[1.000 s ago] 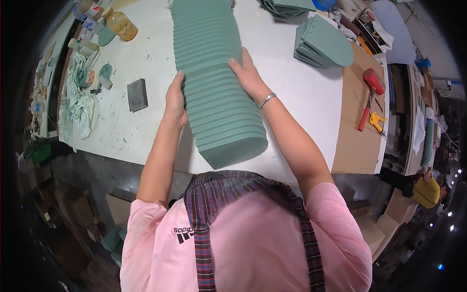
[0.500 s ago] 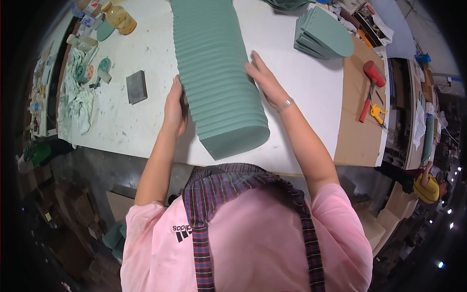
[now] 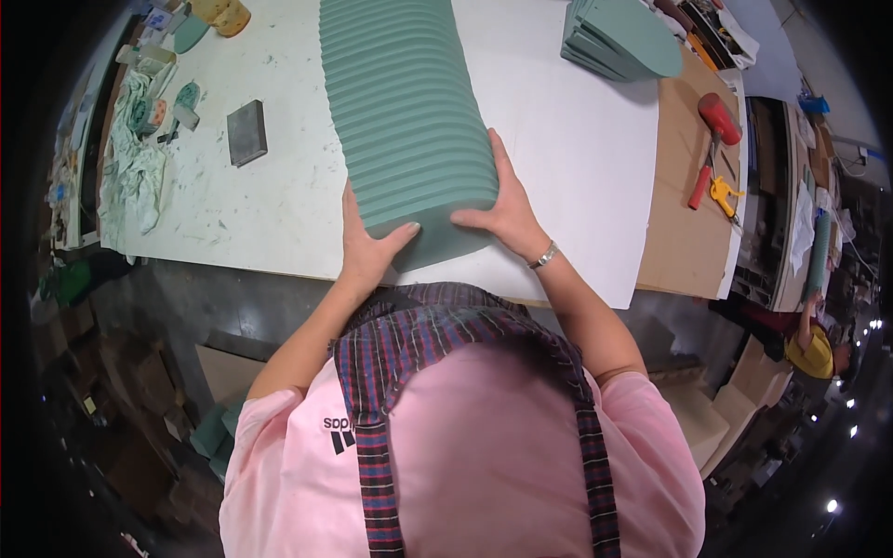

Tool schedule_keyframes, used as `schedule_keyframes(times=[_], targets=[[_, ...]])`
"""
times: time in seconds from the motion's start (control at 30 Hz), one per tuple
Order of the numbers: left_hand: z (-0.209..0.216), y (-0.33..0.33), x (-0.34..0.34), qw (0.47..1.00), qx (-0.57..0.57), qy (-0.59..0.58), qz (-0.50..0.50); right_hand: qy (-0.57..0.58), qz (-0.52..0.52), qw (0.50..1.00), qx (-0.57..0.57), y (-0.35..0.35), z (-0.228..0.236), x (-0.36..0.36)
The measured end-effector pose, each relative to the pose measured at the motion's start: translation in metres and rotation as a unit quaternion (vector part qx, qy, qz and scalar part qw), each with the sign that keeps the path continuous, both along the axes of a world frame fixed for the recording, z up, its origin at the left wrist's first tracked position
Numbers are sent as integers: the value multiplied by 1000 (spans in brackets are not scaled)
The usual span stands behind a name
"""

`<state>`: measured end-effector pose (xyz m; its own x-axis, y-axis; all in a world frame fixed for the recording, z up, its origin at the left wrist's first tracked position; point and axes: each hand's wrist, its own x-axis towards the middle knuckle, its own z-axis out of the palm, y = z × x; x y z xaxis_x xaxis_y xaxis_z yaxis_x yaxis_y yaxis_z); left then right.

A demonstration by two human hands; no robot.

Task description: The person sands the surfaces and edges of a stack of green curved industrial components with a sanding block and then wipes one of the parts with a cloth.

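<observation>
A long row of overlapping flat green pieces [image 3: 405, 112] runs away from me across the white table, fanned like shingles. Each piece looks thin, and the nearest has a rounded corner. At the near end, my left hand [image 3: 368, 244] grips the row's left side, its thumb lying on the front piece and its other fingers mostly hidden along the edge. My right hand [image 3: 510, 216], with a watch at the wrist, clasps the right side in the same way, thumb pointing inward over the front piece.
Left of the row lies a dark grey block [image 3: 247, 133]. Beyond it are a stained cloth [image 3: 139, 186] and a yellowish jar [image 3: 223, 14]. To the right are another fanned green stack [image 3: 619, 42], a red mallet [image 3: 719, 119] and a yellow-handled tool [image 3: 724, 197] on brown board [image 3: 684, 195].
Both hands have come nearer to me and closed on the front end of the row, thumbs now over the front piece. The whole view has shifted slightly.
</observation>
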<state>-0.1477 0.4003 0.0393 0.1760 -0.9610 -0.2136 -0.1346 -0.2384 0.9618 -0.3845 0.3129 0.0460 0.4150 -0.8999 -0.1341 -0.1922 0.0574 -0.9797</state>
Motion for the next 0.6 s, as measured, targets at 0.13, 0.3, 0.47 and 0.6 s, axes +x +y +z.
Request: schedule_keyframes(times=[0.13,0.3,0.47,0.6], targets=[[14,-2,-4,998,23,66,-2,0,8,1000,7,0,4,2],[26,-2,16,998,-11,39,-40,20,22,999,-15,-4,10,1],[61,-59,25,996,-9,85,9,121,-3,980,-157,-28,24,15],[44,-85,34,982,26,163,92,191,49,954,-224,-45,26,37]])
